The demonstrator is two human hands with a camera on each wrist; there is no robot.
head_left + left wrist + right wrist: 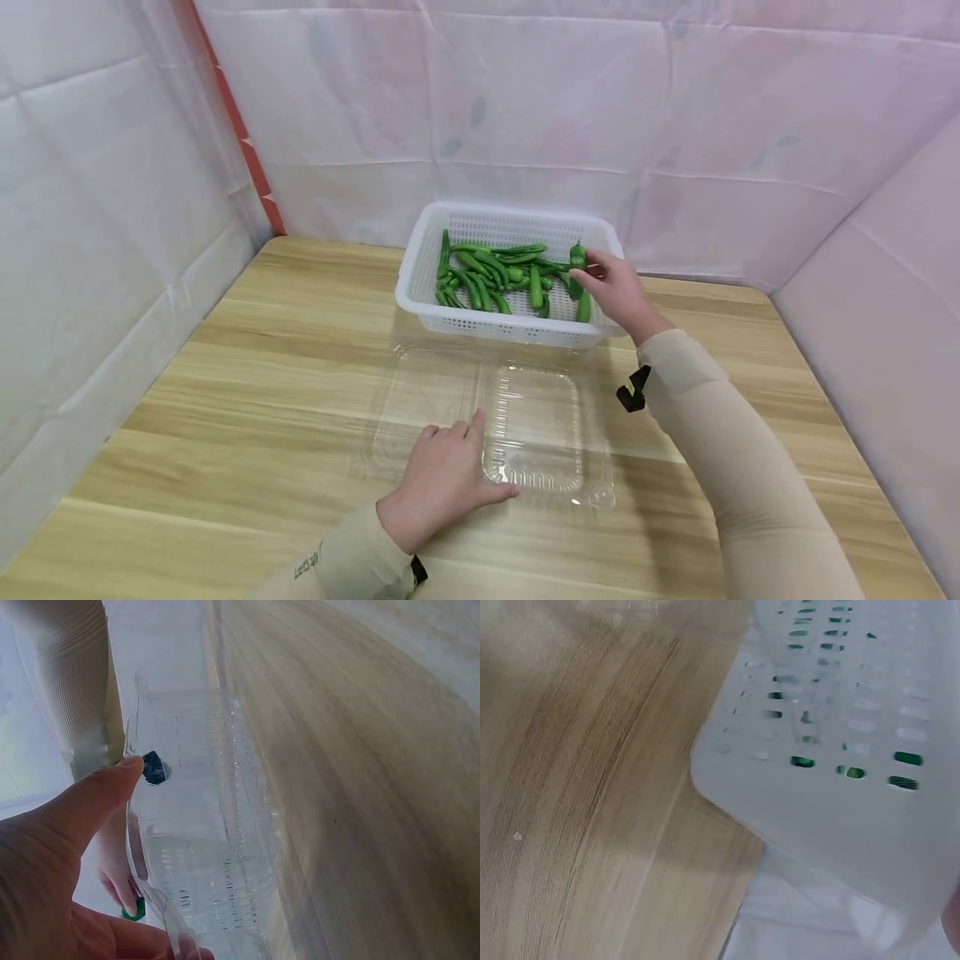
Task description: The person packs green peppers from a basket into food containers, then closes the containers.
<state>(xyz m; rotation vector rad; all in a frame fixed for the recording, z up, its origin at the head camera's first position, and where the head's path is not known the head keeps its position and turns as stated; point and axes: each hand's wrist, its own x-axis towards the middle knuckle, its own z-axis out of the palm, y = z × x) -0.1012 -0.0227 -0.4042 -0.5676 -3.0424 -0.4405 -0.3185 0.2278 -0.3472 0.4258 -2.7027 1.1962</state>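
My right hand reaches over the right end of a white perforated basket and pinches a dark green pepper between thumb and fingers. Several long green peppers lie heaped in the basket, mostly toward its left and middle. In front of it, a clear plastic clamshell box lies unfolded on the table. Thumb and index finger spread wide, my left hand rests at the box's near edge and middle fold. Seen from the left wrist, the thumb lies right at the clear rim.
A light wood-grain table carries everything. White patterned sheets stand as walls behind and at both sides, with a red strip at the back left corner. The basket stands close to the back sheet.
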